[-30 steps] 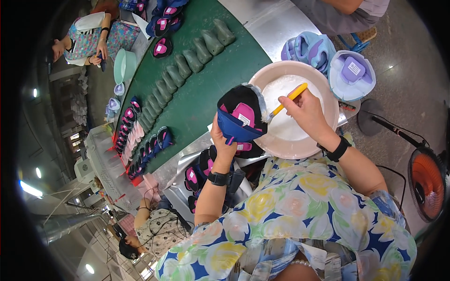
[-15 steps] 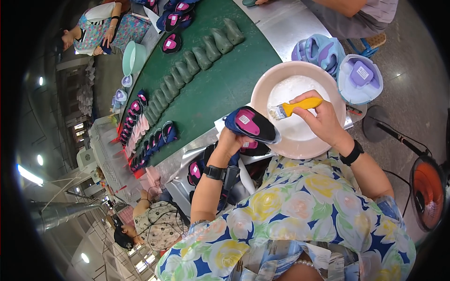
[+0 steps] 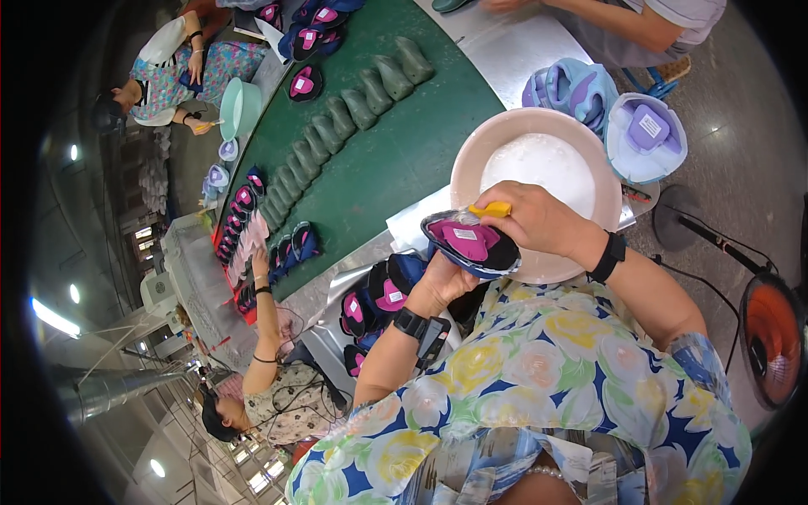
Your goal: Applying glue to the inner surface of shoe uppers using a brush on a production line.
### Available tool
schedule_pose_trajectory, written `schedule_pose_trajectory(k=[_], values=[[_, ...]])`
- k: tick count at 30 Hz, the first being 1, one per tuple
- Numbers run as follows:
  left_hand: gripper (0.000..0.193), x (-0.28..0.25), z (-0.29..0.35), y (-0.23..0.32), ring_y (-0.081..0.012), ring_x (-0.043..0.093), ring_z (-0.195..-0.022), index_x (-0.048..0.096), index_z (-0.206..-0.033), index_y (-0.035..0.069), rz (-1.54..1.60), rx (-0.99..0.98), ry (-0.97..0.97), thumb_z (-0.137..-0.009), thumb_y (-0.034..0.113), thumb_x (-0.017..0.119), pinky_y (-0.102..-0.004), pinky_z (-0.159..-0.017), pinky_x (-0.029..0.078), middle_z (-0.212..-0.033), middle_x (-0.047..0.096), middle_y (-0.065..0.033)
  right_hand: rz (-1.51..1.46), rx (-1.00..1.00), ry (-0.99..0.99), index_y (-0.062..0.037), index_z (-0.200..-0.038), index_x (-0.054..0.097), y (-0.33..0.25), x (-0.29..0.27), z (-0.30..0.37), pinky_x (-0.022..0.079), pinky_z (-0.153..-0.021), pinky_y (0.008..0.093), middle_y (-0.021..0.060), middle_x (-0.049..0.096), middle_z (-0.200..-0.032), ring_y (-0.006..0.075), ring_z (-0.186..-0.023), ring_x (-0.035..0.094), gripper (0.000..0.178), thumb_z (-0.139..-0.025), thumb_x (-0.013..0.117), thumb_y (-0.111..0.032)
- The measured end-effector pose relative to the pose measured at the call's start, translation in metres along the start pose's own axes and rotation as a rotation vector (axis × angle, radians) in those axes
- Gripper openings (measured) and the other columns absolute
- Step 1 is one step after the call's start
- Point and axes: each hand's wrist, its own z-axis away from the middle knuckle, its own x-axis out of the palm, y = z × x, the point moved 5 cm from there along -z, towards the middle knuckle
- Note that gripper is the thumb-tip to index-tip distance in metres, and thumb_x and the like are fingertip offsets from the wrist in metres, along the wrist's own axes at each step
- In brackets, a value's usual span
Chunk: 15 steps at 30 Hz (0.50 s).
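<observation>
My left hand (image 3: pixel 448 283) is wrapped round a navy and black shoe upper (image 3: pixel 469 240), its underside turned up and showing a pink patch with a white label. Over it, my right hand (image 3: pixel 539 220) grips a paintbrush with a yellow handle (image 3: pixel 495 209). The bristles lie at the upper's far rim, mostly hidden by the hand and handle. Just beyond both hands stands a pale pink basin (image 3: pixel 465 160) with white liquid (image 3: pixel 547 164) in it. More navy and pink shoe uppers (image 3: pixel 389 286) are heaped left of my left hand.
A green belt (image 3: pixel 387 160) carries a row of grey-green shoe lasts (image 3: pixel 339 115) and more uppers. Light blue and lilac uppers (image 3: pixel 644 135) sit right of the basin. A fan (image 3: pixel 770 341) stands at the right. A co-worker's arm (image 3: pixel 265 311) reaches over the belt at left.
My right hand has brought the brush from over the basin down to the upper. The left hand has moved right and tilted the upper. A co-worker at left now reaches to the belt.
</observation>
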Motion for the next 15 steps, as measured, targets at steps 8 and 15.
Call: schedule_pose_trajectory(k=[8, 15], values=[[0.036, 0.003, 0.021, 0.034, -0.0251, 0.067, -0.107, 0.058, -0.127, 0.007, -0.394, 0.358, 0.089, -0.103, 0.031, 0.046, -0.0379, -0.091, 0.057, -0.121, 0.065, -0.0133, -0.132, 0.396, -0.103, -0.0020, -0.097, 0.059, 0.021, -0.014, -0.004, 0.052, -0.072, 0.0391, 0.0182, 0.068, -0.083, 0.0351, -0.078, 0.068, 0.020, -0.088, 0.066, -0.019], [0.035, 0.030, 0.020, 0.048, -0.0247, 0.064, -0.112, 0.056, -0.130, 0.005, -0.469, 0.389, 0.085, -0.101, 0.025, 0.052, -0.0400, -0.099, 0.053, -0.127, 0.063, -0.0141, -0.016, 0.071, 0.026, -0.0033, -0.095, 0.061, -0.008, -0.017, -0.021, 0.052, -0.076, 0.0378, 0.0139, 0.068, -0.088, 0.0322, -0.086, 0.066, 0.013, -0.087, 0.067, -0.011]])
